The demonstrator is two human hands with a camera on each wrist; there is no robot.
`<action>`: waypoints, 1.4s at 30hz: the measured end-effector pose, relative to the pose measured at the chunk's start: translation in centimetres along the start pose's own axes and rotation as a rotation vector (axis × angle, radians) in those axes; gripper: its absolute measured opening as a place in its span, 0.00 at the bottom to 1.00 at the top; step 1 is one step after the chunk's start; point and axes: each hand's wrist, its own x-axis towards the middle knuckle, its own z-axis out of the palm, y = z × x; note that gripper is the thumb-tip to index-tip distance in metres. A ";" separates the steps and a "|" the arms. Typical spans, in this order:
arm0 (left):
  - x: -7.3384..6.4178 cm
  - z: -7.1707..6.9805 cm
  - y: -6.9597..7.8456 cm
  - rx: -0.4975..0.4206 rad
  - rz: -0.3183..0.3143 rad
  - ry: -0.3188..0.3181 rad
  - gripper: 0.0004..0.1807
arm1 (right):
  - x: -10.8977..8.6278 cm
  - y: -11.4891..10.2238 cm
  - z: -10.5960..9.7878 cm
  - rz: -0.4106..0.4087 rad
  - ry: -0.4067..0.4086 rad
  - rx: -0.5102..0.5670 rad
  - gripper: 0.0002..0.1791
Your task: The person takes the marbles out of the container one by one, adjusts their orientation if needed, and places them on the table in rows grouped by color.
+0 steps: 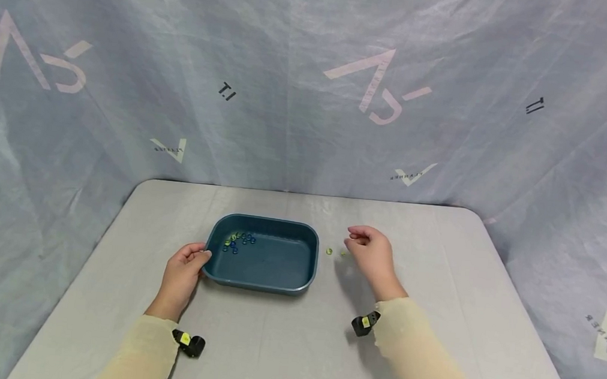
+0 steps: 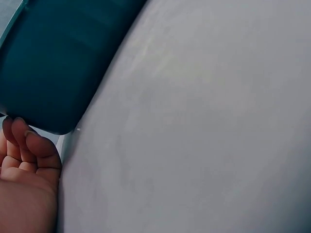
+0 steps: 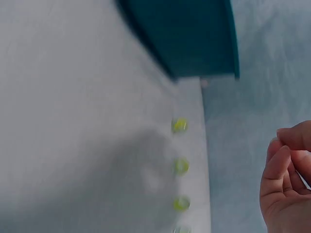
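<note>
Head view: dark teal, rounded rectangular tray (image 1: 275, 265) sits just right of the left hand's fingers and well left of the right hand's. Inside, towards the left-hand fingers, small shiny beads lie loosely grouped: dark blue round beads (image 1: 235, 251) and yellow-green round beads (image 1: 228, 242).

Left hand (image 1: 179, 275): fingers curled, pinching the tray's near-end wall, thumb at the rim. Left wrist view agrees: fingertips at the tray wall.

Right hand (image 1: 374, 259): fingers bent, thumb and fingertips brought together, raised above the counter. Cannot tell whether anything is held between the tips.

Between these fingers and the tray: loose yellow-green bead (image 1: 329, 251). Right wrist view shows four such beads in a row, the last cut by the frame edge.

Farther out: pale grey counter (image 1: 268, 343) beneath both hands; pale yellow sleeves (image 1: 143, 350) behind the fingers; grey-blue printed fabric backdrop (image 1: 288, 122) beyond them.
</note>
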 end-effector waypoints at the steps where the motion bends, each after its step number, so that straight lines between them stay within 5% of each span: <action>1: 0.0 0.0 0.0 0.002 0.000 0.001 0.18 | 0.0 -0.4 0.4 -0.009 -0.007 0.008 0.13; 21: 0.0 0.1 0.1 -0.034 0.002 0.005 0.18 | 0.1 -8.5 7.4 -0.353 -0.293 -0.208 0.13; 32: 0.0 0.0 0.2 -0.009 0.006 0.012 0.18 | -0.3 -10.1 12.0 -0.314 -0.402 -0.180 0.12; 42: 0.2 0.1 -0.3 0.008 0.002 0.019 0.17 | -0.9 -10.3 16.2 -0.265 -0.418 -0.149 0.11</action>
